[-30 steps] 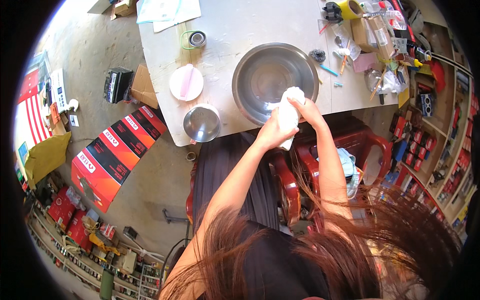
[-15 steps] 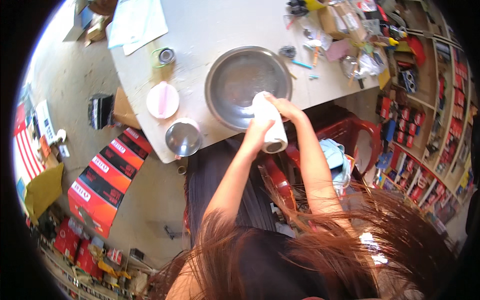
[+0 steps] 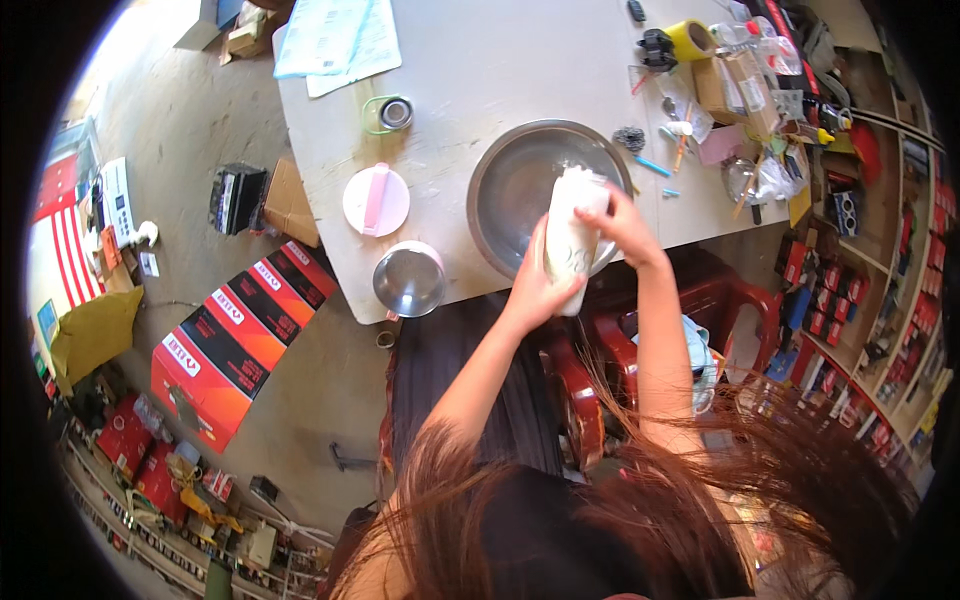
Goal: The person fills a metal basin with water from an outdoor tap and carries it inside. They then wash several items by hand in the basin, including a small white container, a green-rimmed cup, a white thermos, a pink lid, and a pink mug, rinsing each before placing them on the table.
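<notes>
My left hand (image 3: 545, 285) is wrapped round the lower part of a white cylindrical bottle (image 3: 574, 225), held tilted over the near side of a wide steel basin (image 3: 482, 225). On the bottle's right side, near its top, my right hand (image 3: 622, 228) curls its fingers against it. Faint dark markings show on the bottle's wall, and something whitish and wet-looking is at its top end. Left of the basin are a steel-lined pink cup (image 3: 410, 281) and a round pink lid (image 3: 376, 201) with a bar handle. A small steel ring-shaped part with a green loop (image 3: 393, 113) lies beyond them.
A steel scrubber (image 3: 629, 138) and blue sticks (image 3: 652, 167) lie right of the basin. Clutter with a tape roll (image 3: 692, 41) and small cartons fills the table's right end. Papers (image 3: 340, 45) lie far left. A red chair (image 3: 735, 300) and stacked red-black boxes (image 3: 240, 345) stand below.
The bottle has swung up from leaning with its dark base toward me to a steeper pose. Both hands have shifted their hold on it. The whole view has moved slightly.
</notes>
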Tool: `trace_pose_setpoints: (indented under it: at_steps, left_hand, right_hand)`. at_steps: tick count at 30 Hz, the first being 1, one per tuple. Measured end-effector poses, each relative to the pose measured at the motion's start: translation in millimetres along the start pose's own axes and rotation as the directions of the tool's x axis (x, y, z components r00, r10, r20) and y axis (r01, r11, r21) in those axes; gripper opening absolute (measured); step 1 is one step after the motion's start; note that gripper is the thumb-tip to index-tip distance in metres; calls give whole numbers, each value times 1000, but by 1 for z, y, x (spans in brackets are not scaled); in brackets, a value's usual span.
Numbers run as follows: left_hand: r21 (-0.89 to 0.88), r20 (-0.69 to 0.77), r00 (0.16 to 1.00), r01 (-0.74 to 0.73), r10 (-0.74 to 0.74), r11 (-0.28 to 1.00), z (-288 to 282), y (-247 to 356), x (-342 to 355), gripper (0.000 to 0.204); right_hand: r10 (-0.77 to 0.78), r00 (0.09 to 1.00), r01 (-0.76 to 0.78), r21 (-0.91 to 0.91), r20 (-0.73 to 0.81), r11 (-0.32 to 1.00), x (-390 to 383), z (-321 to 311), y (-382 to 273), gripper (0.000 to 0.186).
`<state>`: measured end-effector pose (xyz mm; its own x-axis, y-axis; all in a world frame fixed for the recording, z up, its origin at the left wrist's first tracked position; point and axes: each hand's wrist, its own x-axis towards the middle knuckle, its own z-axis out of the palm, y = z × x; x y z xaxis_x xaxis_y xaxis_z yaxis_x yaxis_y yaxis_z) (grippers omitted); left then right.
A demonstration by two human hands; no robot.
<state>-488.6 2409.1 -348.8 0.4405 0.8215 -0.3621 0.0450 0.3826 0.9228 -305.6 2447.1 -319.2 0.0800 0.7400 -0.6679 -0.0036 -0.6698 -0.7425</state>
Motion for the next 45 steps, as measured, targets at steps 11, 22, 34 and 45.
trace_pose_setpoints:
  at_steps: [11, 22, 34, 45]
  left_hand:
    - [166, -567, 817, 240, -107, 957, -148, -52, 3, 37]
    - [343, -686, 717, 468, -123, 815, -251, -121, -24, 38]
    - [727, -634, 754, 505, 173, 466, -262, -131, 55, 44]
    - [436, -481, 876, 193, 46, 879, -91, -8, 26, 34]
  right_hand:
    - [-718, 644, 564, -469, -266, 679, 181, 97, -75, 80]
    - [-685, 678, 422, -623, -265, 659, 256, 133, -54, 83]
    - [-638, 545, 491, -409, -544, 769, 196, 127, -37, 76]
    - [-93, 913, 223, 295, -397, 929, 21, 133, 56, 38]
